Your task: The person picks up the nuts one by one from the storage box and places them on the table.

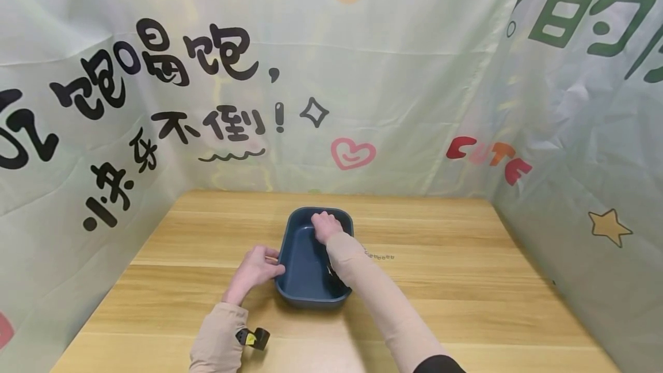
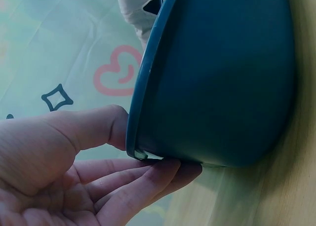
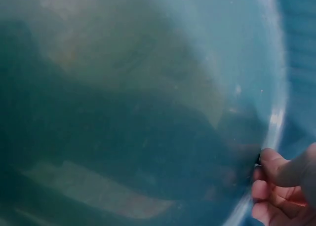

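Observation:
A deep dark-blue rectangular basin (image 1: 311, 263) with rounded corners stands on the wooden table. At its left side, my left hand (image 1: 256, 266) holds the rim (image 2: 140, 102), thumb at the edge and fingers against the outer wall. My right hand (image 1: 326, 227) reaches down into the far right part of the basin with its fingers curled. In the right wrist view, the thumb and fingers of this hand (image 3: 284, 186) pinch a small dark thing (image 3: 258, 159) where the floor meets the wall; most of it is hidden, and I cannot tell what it is.
To the right of the basin, a short row of small grey ring-like shapes (image 1: 380, 257) lies on the table (image 1: 440, 286). Printed cloth hangs (image 1: 414, 102) enclose the table at the back and sides. A small black wrist camera (image 1: 254, 338) sits at the left sleeve.

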Available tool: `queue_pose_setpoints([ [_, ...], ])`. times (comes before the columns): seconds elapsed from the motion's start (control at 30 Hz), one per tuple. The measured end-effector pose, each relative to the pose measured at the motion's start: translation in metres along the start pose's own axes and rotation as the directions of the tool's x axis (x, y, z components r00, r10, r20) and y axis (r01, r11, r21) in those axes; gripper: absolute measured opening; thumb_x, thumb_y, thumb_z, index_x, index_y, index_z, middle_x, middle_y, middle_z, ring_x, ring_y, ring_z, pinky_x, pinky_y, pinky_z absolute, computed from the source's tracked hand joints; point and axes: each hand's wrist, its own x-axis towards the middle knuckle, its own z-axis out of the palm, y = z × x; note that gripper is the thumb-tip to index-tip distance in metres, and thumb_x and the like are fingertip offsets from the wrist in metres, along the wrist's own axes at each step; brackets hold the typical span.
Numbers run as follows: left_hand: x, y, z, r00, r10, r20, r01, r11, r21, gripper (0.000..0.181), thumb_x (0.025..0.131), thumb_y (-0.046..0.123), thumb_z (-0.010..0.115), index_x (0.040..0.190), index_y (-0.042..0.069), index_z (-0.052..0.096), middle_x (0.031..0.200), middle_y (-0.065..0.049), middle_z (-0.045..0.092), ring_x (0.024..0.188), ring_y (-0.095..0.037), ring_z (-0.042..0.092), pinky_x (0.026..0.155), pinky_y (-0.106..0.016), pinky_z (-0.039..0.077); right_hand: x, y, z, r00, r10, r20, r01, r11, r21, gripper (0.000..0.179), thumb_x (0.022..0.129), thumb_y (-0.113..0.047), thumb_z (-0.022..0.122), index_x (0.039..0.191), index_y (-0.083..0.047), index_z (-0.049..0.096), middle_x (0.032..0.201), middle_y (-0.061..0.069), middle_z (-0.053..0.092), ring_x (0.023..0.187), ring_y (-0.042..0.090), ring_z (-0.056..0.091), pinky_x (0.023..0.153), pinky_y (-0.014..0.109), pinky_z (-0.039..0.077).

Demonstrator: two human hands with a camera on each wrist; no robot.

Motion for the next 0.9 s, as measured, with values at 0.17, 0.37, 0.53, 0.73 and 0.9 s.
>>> queue_pose_setpoints([
  [0.17,0.000,0.000,0.000,1.000,0.000,0.002,0.000,1.000,-0.003,0.042,0.079,0.003,0.071,0.116,-0.015,0.065,0.106,-0.029,0.073,0.097,-0.033,0.074,0.081,-0.040,0.063,0.002,0.000,0.000,0.999,-0.003,0.042,0.003,1.000,0.000,0.007,0.092,-0.001,0.063,0.095,-0.004,0.070,0.099,0.017,0.068,0.088,0.032,0.066,0.075,0.046,0.059],
  [0.37,0.001,-0.001,0.000,1.000,0.002,0.000,-0.002,1.000,-0.001,0.043,0.078,0.004,0.072,0.116,-0.015,0.065,0.106,-0.029,0.073,0.097,-0.034,0.074,0.082,-0.041,0.062,0.001,0.000,-0.002,0.998,-0.032,0.057,0.033,0.999,-0.020,0.007,0.091,0.000,0.064,0.092,-0.005,0.069,0.097,0.017,0.067,0.086,0.031,0.065,0.074,0.044,0.058],
  [0.53,0.001,-0.002,0.000,1.000,-0.005,0.005,0.005,1.000,-0.001,0.043,0.079,0.004,0.072,0.117,-0.014,0.065,0.108,-0.029,0.073,0.098,-0.034,0.074,0.081,-0.041,0.062,-0.002,-0.008,-0.007,0.997,-0.032,0.064,0.036,0.997,-0.063,0.009,0.092,0.000,0.063,0.097,-0.006,0.069,0.104,0.016,0.067,0.096,0.032,0.066,0.084,0.045,0.058],
  [0.73,0.000,0.000,0.000,1.000,-0.007,0.015,0.007,1.000,-0.006,0.043,0.080,0.005,0.072,0.118,-0.015,0.064,0.108,-0.029,0.072,0.099,-0.034,0.073,0.082,-0.042,0.062,-0.004,-0.013,-0.011,0.997,-0.040,0.069,0.046,0.994,-0.098,0.010,0.090,-0.004,0.068,0.099,-0.007,0.069,0.107,0.015,0.068,0.101,0.032,0.067,0.084,0.045,0.059],
  [0.9,0.001,0.000,-0.001,1.000,-0.005,0.016,0.005,1.000,-0.002,0.044,0.080,0.005,0.072,0.118,-0.015,0.064,0.109,-0.030,0.072,0.100,-0.035,0.073,0.083,-0.042,0.062,-0.002,-0.011,-0.014,0.998,-0.003,0.063,0.006,0.999,-0.050,0.017,0.083,-0.007,0.077,0.098,-0.007,0.070,0.108,0.016,0.068,0.100,0.034,0.067,0.082,0.046,0.059],
])
